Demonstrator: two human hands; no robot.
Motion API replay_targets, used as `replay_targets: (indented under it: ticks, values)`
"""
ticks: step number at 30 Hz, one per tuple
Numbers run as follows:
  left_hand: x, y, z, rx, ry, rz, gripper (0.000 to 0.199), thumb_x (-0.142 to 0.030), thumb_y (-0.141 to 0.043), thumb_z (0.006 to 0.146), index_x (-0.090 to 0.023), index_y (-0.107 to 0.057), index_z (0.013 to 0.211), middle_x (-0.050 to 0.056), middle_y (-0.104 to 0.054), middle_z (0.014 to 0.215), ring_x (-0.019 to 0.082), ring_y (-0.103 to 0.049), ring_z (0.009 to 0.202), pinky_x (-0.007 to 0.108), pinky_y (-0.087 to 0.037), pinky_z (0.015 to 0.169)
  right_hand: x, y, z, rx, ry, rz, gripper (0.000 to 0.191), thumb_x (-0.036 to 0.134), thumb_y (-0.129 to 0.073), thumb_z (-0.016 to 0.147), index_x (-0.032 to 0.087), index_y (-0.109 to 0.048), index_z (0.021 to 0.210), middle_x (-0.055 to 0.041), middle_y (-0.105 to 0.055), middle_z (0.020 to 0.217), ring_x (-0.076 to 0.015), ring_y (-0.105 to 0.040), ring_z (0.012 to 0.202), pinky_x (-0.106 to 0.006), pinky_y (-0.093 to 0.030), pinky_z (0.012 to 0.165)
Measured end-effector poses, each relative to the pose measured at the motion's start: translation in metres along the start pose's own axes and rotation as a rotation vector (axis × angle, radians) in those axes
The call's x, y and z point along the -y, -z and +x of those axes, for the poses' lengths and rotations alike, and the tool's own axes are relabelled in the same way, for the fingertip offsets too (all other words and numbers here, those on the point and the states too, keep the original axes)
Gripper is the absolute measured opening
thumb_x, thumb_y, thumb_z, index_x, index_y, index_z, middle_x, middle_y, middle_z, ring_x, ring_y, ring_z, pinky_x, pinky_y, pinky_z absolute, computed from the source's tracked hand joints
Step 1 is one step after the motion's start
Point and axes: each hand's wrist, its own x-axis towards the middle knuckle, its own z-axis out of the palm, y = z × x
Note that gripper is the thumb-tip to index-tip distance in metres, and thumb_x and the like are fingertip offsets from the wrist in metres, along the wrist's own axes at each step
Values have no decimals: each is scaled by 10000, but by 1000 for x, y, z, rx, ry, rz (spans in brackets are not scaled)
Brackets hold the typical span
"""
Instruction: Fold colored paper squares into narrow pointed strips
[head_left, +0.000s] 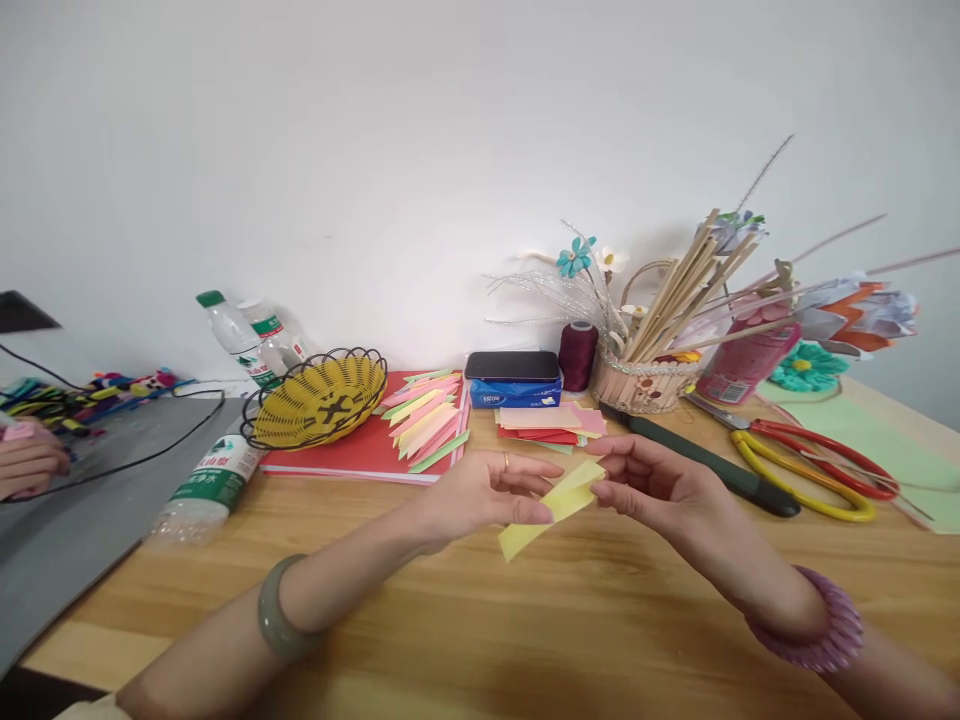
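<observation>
A folded strip of yellow paper point(564, 503) is held above the wooden table between my two hands. My left hand point(499, 492) pinches its left part, thumb in front and fingers behind. At the strip's upper right end, my right hand point(651, 482) grips it between thumb and fingertips. Just beyond my hands lies a stack of pink, red and yellow paper slips point(551, 420). Folded paper pieces point(426, 415) in pink, yellow and green sit in a row on red paper point(360, 447), to the left of the stack.
A yellow woven basket point(322, 405) and plastic bottles point(217, 470) stand left. Behind are a phone point(511, 366) on a blue tissue pack point(517, 395), maroon thread point(578, 355) and a stick-filled basket point(645, 385). Scissors point(814, 460) lie right. Another person's hand point(30, 458) is far left.
</observation>
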Motion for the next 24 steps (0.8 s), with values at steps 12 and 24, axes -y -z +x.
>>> replay_targets:
  ticks: [12, 24]
  values:
    - [-10, 7, 1, -3, -174, 622, 196, -212, -538, 845, -197, -686, 974, 9, -696, 973, 162, -626, 880, 246, -447, 788, 14, -2, -13, 29, 211, -421, 368, 373, -537, 797, 225, -528, 1133, -50, -643, 880, -184, -594, 768, -326, -493, 661]
    - [25, -11, -1, -457, -1305, 1571, 58, -178, -572, 837, -168, -627, 822, -14, -623, 683, 134, -479, 639, 289, -336, 588, -9, -15, -16, -80, 291, -554, 182, 255, -437, 862, 207, -612, 866, -40, -670, 800, -165, -630, 710, -271, -508, 601]
